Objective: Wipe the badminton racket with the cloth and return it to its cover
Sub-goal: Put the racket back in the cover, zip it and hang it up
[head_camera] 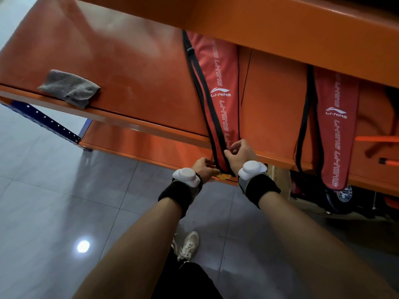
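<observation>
A red racket cover (224, 83) with black edging and white lettering lies lengthwise on the orange shelf (133, 67), its near end at the shelf's front edge. My right hand (239, 155) pinches the black edge of that near end. My left hand (205, 168) grips the cover's tip just below the shelf edge, where a small yellow piece (223, 176) shows. The racket itself is not visible; whether it is inside the cover I cannot tell. A folded grey cloth (70, 88) rests on the shelf's left front, far from both hands.
A second red cover (336, 130) lies on the shelf to the right, its end hanging over the edge. An upper orange shelf (280, 29) overhangs the far part. A blue perforated upright (49, 121) stands at left. Grey tiled floor (64, 201) and my shoe (190, 244) lie below.
</observation>
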Demonstrator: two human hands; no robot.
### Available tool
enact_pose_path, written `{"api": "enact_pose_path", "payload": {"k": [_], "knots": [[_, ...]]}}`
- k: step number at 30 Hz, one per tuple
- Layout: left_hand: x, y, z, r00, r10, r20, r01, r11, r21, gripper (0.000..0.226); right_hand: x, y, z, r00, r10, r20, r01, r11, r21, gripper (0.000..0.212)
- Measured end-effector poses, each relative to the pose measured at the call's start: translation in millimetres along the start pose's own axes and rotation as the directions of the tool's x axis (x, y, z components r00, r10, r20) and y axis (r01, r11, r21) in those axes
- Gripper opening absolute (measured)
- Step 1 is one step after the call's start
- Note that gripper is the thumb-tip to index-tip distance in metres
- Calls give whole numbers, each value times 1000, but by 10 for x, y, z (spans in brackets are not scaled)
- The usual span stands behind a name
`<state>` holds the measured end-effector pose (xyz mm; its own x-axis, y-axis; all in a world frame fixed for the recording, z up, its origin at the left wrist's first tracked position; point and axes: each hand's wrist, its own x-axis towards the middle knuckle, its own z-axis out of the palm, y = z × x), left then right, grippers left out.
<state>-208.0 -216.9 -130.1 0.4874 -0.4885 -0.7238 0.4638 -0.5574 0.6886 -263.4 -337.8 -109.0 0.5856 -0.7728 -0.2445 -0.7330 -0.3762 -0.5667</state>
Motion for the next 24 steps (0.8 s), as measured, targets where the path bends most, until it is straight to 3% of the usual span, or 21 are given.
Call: {"api": "enact_pose_path", "payload": {"k": [8, 12, 15, 20, 24], "knots": [[-81, 41, 93, 995, -61, 84, 73, 986, -148, 45, -142, 87, 1, 983, 163, -83, -173, 976, -129, 59], [-90, 119, 110, 981, -163, 105, 180, 965, -190, 5, -165, 128, 63, 955, 295, -22, -295, 955, -11, 73], [-87, 149, 132, 981, -151, 119, 156, 987, -39, 2, -125, 213, 109, 936, 343, 76, -347, 936, 51, 82], [-114, 224, 48, 970, -198, 139, 198, 980, 14, 21, -95, 324, 173, 920, 363, 148, -383, 913, 138, 84], [-37, 298, -58, 968, -241, 73, 243, 970, -23, 20, -117, 371, 165, 939, 320, 127, -338, 926, 169, 80]]}}
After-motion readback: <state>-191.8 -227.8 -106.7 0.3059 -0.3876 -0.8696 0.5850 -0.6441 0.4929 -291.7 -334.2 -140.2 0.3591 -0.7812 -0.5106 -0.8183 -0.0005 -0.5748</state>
